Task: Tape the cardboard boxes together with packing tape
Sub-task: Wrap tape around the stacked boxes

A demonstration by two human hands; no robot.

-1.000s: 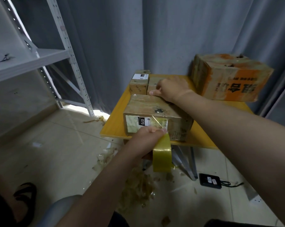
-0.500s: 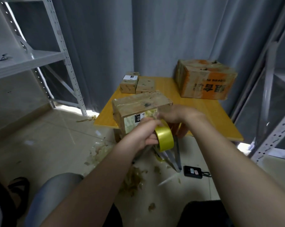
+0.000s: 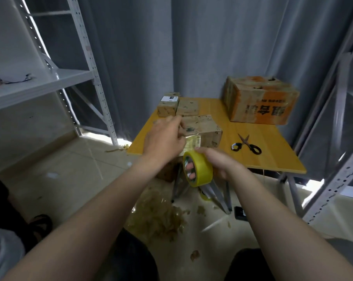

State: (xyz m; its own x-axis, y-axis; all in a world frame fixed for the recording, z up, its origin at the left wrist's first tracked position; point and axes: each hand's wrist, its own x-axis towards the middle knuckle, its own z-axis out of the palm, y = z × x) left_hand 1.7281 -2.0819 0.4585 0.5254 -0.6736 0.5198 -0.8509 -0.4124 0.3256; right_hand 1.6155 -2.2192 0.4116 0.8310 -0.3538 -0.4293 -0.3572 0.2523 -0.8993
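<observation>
Head camera: found the right hand gripping the yellow tape roll, with fingers hooked through its core and thumb laid over the outer face. Located the roll just off the near edge of the yellow table, in front of the near cardboard box. Noted the left hand held over that box's left end with fingers curled (could not tell whether anything was pinched, nor whether hand met cardboard). Recorded a pair of small boxes side by side at the table's far left, just behind the near box. Recorded a large orange-printed box at the far right, well apart. Logged scissors lying flat to the right of the near box, blades pointing away. Saw tape scraps heaped on the floor below.
</observation>
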